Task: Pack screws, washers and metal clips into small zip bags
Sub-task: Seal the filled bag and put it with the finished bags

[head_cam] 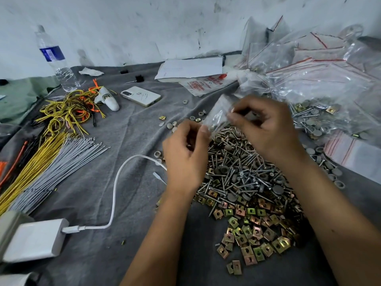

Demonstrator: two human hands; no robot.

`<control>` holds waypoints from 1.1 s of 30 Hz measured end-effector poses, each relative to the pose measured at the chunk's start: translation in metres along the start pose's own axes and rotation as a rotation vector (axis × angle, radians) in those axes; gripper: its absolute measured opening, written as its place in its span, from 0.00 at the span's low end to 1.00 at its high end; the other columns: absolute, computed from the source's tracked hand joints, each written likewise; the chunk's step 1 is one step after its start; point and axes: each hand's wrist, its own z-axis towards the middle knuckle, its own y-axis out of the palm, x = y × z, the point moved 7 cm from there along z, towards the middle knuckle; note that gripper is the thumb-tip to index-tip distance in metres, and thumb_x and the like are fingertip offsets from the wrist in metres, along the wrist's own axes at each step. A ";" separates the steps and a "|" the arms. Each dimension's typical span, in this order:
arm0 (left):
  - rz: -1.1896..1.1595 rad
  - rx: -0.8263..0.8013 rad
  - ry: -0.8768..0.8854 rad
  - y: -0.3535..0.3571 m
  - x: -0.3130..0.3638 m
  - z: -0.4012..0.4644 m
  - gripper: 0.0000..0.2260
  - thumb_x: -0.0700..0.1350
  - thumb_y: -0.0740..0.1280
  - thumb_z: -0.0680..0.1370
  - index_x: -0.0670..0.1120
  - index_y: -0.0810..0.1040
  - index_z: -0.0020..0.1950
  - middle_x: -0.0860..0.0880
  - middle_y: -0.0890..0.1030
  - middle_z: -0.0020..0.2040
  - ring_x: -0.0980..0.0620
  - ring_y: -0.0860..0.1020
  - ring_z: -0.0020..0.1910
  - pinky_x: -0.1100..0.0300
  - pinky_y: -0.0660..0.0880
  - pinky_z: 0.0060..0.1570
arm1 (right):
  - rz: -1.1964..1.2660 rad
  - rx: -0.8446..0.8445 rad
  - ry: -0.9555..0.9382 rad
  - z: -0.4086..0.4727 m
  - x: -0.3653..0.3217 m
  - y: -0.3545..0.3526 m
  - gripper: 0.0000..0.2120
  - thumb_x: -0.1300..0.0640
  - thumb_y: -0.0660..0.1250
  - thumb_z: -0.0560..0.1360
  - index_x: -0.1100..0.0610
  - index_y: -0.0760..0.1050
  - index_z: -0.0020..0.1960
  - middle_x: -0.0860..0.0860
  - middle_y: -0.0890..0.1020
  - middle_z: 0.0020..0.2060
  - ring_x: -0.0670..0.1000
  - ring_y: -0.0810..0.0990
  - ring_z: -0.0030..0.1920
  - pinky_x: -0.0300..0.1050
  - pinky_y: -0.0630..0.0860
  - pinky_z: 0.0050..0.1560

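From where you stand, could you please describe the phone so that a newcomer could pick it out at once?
Start at the clear water bottle standing by the white wall at the far left of the grey cloth. To its right, past the tangle of yellow and orange wires, lies the phone, face down. It is the only flat white slab with a camera cluster at one corner.
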 end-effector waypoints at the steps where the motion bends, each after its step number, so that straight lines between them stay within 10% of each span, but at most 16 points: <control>1: 0.045 -0.038 0.046 0.005 0.004 -0.002 0.10 0.54 0.63 0.81 0.52 0.77 0.42 0.52 0.78 0.34 0.51 0.76 0.34 0.50 0.73 0.34 | -0.027 0.064 -0.040 0.001 -0.004 -0.008 0.04 0.58 0.74 0.77 0.58 0.82 0.50 0.50 0.83 0.43 0.51 0.83 0.46 0.54 0.81 0.45; 8: 0.320 -0.120 0.261 0.028 0.008 -0.005 0.24 0.59 0.73 0.77 0.46 0.77 0.66 0.51 0.77 0.63 0.50 0.71 0.64 0.54 0.69 0.65 | -0.201 0.171 -0.258 0.002 -0.041 -0.017 0.05 0.48 0.74 0.76 0.49 0.83 0.47 0.53 0.79 0.58 0.59 0.70 0.64 0.46 0.69 0.60; 12: 0.133 -0.137 0.268 0.031 0.009 -0.005 0.06 0.42 0.70 0.82 0.39 0.82 0.50 0.47 0.82 0.45 0.46 0.79 0.44 0.46 0.76 0.44 | -0.115 0.185 -0.281 0.002 -0.043 -0.018 0.08 0.50 0.73 0.78 0.54 0.82 0.51 0.55 0.80 0.59 0.58 0.72 0.64 0.46 0.70 0.61; 18: -0.501 -0.209 -0.256 0.036 -0.010 -0.009 0.09 0.41 0.63 0.85 0.42 0.81 0.49 0.42 0.83 0.39 0.41 0.85 0.37 0.45 0.83 0.32 | 0.402 -0.009 0.219 0.004 0.008 -0.005 0.14 0.45 0.73 0.76 0.50 0.79 0.57 0.48 0.85 0.50 0.44 0.83 0.49 0.41 0.79 0.47; 26: -0.318 -0.282 -0.297 0.041 -0.015 -0.012 0.16 0.53 0.62 0.85 0.50 0.86 0.46 0.47 0.86 0.38 0.48 0.84 0.35 0.55 0.81 0.34 | 0.526 -0.035 0.411 -0.005 0.040 0.006 0.10 0.54 0.68 0.80 0.52 0.86 0.44 0.53 0.85 0.35 0.50 0.79 0.26 0.40 0.72 0.23; 33: -0.393 -0.043 -0.241 0.021 -0.016 -0.003 0.07 0.40 0.66 0.85 0.40 0.80 0.49 0.41 0.81 0.41 0.49 0.80 0.35 0.60 0.77 0.32 | 0.558 -0.128 0.385 -0.008 0.033 0.014 0.08 0.47 0.69 0.77 0.49 0.85 0.46 0.52 0.86 0.38 0.47 0.82 0.32 0.39 0.74 0.25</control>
